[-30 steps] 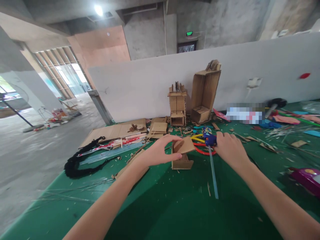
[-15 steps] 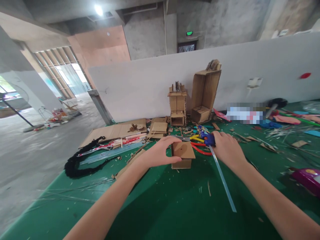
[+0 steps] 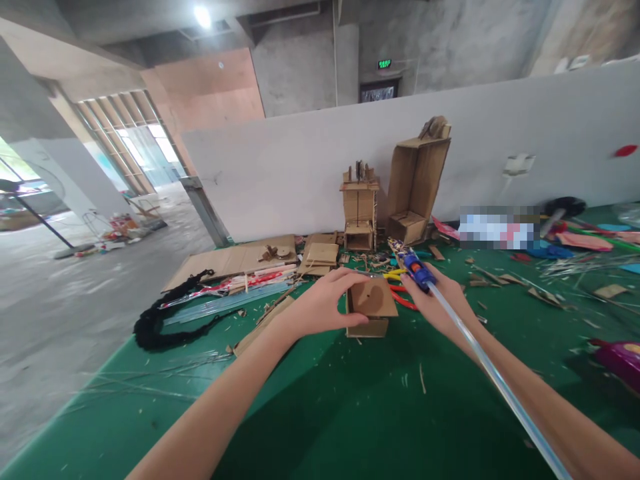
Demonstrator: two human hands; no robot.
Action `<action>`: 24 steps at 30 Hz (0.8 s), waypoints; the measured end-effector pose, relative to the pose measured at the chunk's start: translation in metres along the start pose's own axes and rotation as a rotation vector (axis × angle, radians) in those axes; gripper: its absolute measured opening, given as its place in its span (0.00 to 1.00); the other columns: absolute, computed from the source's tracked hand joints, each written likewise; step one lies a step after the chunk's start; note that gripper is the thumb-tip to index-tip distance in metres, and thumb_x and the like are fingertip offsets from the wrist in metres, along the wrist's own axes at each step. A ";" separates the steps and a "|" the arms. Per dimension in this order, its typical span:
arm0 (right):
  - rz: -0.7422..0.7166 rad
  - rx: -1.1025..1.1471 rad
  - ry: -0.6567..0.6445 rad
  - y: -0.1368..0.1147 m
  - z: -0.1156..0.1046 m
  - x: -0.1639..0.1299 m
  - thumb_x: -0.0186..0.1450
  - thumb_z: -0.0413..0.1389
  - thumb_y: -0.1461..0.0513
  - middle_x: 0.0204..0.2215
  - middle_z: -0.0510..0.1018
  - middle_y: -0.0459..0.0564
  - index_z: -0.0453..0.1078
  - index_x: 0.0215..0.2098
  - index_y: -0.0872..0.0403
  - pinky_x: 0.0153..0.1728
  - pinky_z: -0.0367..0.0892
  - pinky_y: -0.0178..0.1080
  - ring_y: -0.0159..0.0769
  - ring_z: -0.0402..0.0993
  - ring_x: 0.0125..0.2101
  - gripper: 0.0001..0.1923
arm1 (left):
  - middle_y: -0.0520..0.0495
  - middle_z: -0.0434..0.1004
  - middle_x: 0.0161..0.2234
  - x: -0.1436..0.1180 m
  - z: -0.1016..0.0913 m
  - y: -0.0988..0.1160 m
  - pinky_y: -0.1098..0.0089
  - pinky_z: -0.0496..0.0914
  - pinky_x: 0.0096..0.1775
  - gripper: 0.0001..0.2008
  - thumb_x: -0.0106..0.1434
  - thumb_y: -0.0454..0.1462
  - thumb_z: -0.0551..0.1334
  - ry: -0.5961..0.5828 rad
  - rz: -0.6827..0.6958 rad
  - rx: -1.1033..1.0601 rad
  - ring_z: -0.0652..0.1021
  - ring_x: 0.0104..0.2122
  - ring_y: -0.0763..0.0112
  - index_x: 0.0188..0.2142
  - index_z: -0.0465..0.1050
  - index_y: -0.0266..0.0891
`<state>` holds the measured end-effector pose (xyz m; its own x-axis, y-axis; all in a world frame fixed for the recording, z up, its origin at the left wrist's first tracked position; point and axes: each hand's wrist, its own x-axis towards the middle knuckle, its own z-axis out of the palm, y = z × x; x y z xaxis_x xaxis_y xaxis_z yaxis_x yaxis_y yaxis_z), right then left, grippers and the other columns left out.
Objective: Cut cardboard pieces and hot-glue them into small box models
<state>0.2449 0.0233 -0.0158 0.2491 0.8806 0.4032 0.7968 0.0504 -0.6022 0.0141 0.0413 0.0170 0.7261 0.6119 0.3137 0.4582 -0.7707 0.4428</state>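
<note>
My left hand grips the left edge of a square cardboard piece between thumb and fingers. A small hole shows near the middle of this square. It lies over a small cardboard box, its right side jutting past the box. My right hand is wrapped round a blue hot glue gun, its nozzle pointing away from me. A long clear glue stick sticks out of the gun's rear, back over my right forearm. Pliers with red handles lie partly hidden behind the square.
Two cardboard structures, one short and one tall, stand against the white partition. Black yarn, plastic-wrapped sticks and cardboard sheets lie left. A purple object, scraps and clear strips are on the right of the green table.
My right hand has turned the glue gun, so its glue stick now swings toward the lower right. My left hand stays on the cardboard square. The view has shifted slightly.
</note>
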 end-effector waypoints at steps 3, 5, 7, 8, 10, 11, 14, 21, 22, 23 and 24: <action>-0.001 0.066 0.013 0.001 0.004 0.001 0.60 0.50 0.51 0.27 0.78 0.51 0.67 0.35 0.51 0.30 0.64 0.39 0.44 0.75 0.29 0.14 | 0.44 0.63 0.54 0.001 0.000 0.000 0.60 0.64 0.52 0.28 0.55 0.45 0.63 0.037 -0.015 -0.046 0.67 0.52 0.60 0.54 0.60 0.45; 0.008 0.113 0.012 0.003 0.006 0.001 0.59 0.51 0.50 0.27 0.77 0.51 0.68 0.35 0.52 0.30 0.64 0.39 0.43 0.74 0.29 0.15 | 0.44 0.64 0.54 0.001 -0.001 0.000 0.60 0.64 0.52 0.27 0.56 0.46 0.62 0.064 -0.034 -0.076 0.67 0.52 0.61 0.54 0.60 0.45; 0.019 0.157 0.007 0.004 0.005 0.000 0.59 0.51 0.50 0.26 0.77 0.50 0.68 0.35 0.52 0.29 0.64 0.39 0.41 0.72 0.27 0.15 | 0.45 0.64 0.55 0.001 -0.006 -0.002 0.61 0.64 0.52 0.27 0.57 0.46 0.61 0.082 -0.055 -0.082 0.68 0.52 0.62 0.55 0.59 0.45; 0.019 0.175 0.007 0.003 0.004 -0.001 0.59 0.51 0.50 0.25 0.76 0.49 0.69 0.34 0.52 0.28 0.63 0.39 0.40 0.72 0.26 0.15 | 0.45 0.64 0.55 0.000 -0.010 -0.004 0.61 0.63 0.53 0.27 0.57 0.46 0.61 0.083 -0.064 -0.073 0.68 0.52 0.62 0.55 0.59 0.46; 0.006 0.202 0.007 0.000 0.001 -0.004 0.60 0.51 0.51 0.23 0.75 0.47 0.69 0.33 0.52 0.28 0.62 0.38 0.39 0.70 0.25 0.14 | 0.46 0.64 0.56 -0.003 -0.019 -0.012 0.62 0.63 0.53 0.27 0.58 0.46 0.60 0.085 -0.096 -0.027 0.69 0.52 0.63 0.56 0.59 0.45; -0.005 0.210 -0.003 -0.001 -0.001 -0.005 0.60 0.52 0.51 0.23 0.74 0.47 0.69 0.32 0.52 0.27 0.62 0.38 0.38 0.70 0.25 0.13 | 0.45 0.65 0.55 -0.004 -0.024 -0.017 0.62 0.63 0.52 0.27 0.58 0.46 0.59 0.093 -0.124 0.009 0.69 0.51 0.63 0.56 0.59 0.44; -0.007 0.230 -0.089 -0.003 -0.007 -0.005 0.58 0.54 0.49 0.20 0.73 0.46 0.68 0.26 0.52 0.27 0.61 0.38 0.38 0.69 0.24 0.15 | 0.41 0.69 0.51 -0.010 -0.038 -0.038 0.59 0.65 0.50 0.28 0.58 0.49 0.56 0.097 -0.323 0.173 0.71 0.49 0.58 0.55 0.59 0.39; -0.006 0.452 -0.624 0.006 -0.018 0.000 0.58 0.54 0.46 0.14 0.63 0.41 0.58 0.19 0.52 0.21 0.58 0.35 0.29 0.61 0.18 0.21 | 0.39 0.66 0.55 -0.017 -0.043 -0.054 0.60 0.65 0.49 0.36 0.51 0.49 0.61 -0.320 -0.470 0.276 0.69 0.52 0.54 0.58 0.57 0.40; -0.010 0.470 -0.663 0.007 -0.018 0.000 0.58 0.54 0.46 0.14 0.62 0.41 0.57 0.19 0.52 0.21 0.57 0.34 0.28 0.60 0.17 0.22 | 0.39 0.62 0.57 -0.017 -0.042 -0.050 0.60 0.63 0.51 0.38 0.49 0.49 0.63 -0.358 -0.460 0.285 0.66 0.55 0.52 0.58 0.57 0.40; -0.013 0.483 -0.689 0.008 -0.018 -0.001 0.58 0.54 0.46 0.15 0.62 0.41 0.58 0.20 0.52 0.21 0.58 0.34 0.28 0.60 0.17 0.22 | 0.39 0.59 0.59 -0.016 -0.040 -0.047 0.58 0.62 0.52 0.40 0.47 0.50 0.64 -0.373 -0.444 0.300 0.63 0.57 0.50 0.58 0.57 0.41; -0.012 0.484 -0.707 0.009 -0.017 -0.001 0.58 0.54 0.46 0.15 0.63 0.40 0.58 0.21 0.52 0.22 0.58 0.34 0.28 0.60 0.17 0.21 | 0.39 0.56 0.61 -0.015 -0.038 -0.043 0.57 0.59 0.54 0.43 0.45 0.52 0.65 -0.374 -0.419 0.310 0.59 0.59 0.49 0.59 0.56 0.41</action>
<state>0.2612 0.0151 -0.0100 -0.2880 0.9575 -0.0158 0.4340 0.1158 -0.8934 -0.0360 0.0723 0.0247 0.5571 0.8123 -0.1727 0.8284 -0.5293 0.1832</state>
